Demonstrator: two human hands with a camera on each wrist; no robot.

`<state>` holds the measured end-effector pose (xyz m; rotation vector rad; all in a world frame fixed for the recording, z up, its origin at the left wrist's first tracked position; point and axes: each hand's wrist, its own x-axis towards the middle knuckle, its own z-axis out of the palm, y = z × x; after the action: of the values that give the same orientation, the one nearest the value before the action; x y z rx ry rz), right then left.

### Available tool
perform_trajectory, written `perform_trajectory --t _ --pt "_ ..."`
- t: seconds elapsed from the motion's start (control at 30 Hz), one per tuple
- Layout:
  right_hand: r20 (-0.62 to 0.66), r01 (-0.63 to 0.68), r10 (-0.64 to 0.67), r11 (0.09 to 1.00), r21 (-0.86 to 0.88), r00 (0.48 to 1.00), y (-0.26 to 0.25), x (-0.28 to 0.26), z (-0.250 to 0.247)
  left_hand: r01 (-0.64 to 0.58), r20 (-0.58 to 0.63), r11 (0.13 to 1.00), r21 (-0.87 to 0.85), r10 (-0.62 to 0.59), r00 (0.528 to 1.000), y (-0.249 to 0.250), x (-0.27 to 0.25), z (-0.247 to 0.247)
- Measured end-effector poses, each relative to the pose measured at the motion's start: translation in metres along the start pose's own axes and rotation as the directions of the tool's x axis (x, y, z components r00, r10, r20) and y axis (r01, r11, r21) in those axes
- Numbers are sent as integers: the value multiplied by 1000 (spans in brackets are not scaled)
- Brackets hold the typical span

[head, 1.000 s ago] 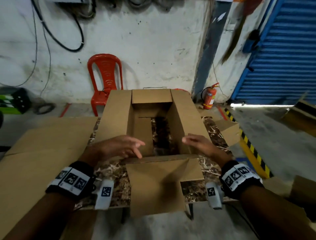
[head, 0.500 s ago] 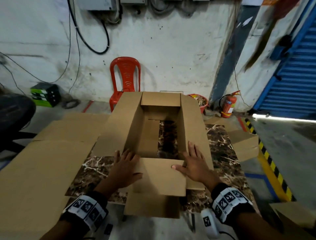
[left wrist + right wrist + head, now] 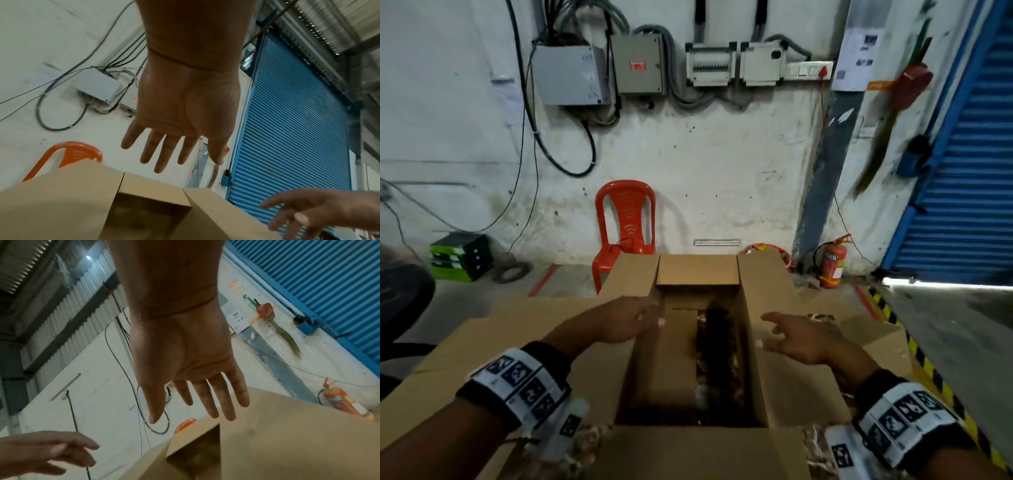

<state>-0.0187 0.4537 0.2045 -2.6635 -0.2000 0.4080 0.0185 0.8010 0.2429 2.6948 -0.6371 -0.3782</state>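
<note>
An open brown cardboard box (image 3: 770, 294) stands on a dark marbled table (image 3: 822, 448) in front of me, all its flaps folded outward, and the tabletop shows through a gap in its bottom. My left hand (image 3: 626, 322) hovers over the left flap (image 3: 630, 277), fingers straight and spread, holding nothing. My right hand (image 3: 794, 339) hovers over the right flap, fingers loosely spread, empty. In the left wrist view the left hand (image 3: 174, 138) hangs above the box (image 3: 61, 203). In the right wrist view the right hand (image 3: 195, 386) hangs above the box (image 3: 298, 434).
Flat cardboard sheets (image 3: 465, 342) lie to the left of the box. A red plastic chair (image 3: 625, 222) stands behind it by the white wall. A fire extinguisher (image 3: 832, 262) stands at the right, beside a blue roller shutter (image 3: 962, 171). Yellow-black floor tape (image 3: 924, 363) runs along the right.
Both hands have lifted off the near flap and moved forward over the box's side flaps. My head has tilted up, so more of the wall shows.
</note>
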Motion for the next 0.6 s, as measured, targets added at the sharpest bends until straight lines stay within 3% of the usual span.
perform_trajectory --t 0.23,0.4,0.6 --pt "-84 -23 11 989 -144 996 -33 104 -45 47 -43 912 407 -33 999 -42 135 -19" --pt "-135 -183 155 957 -226 979 -14 186 -8 6 -67 823 568 39 997 -80 218 13" --pt "-184 -436 408 887 -150 894 18 223 51 8 -113 747 665 90 990 -106 283 47"
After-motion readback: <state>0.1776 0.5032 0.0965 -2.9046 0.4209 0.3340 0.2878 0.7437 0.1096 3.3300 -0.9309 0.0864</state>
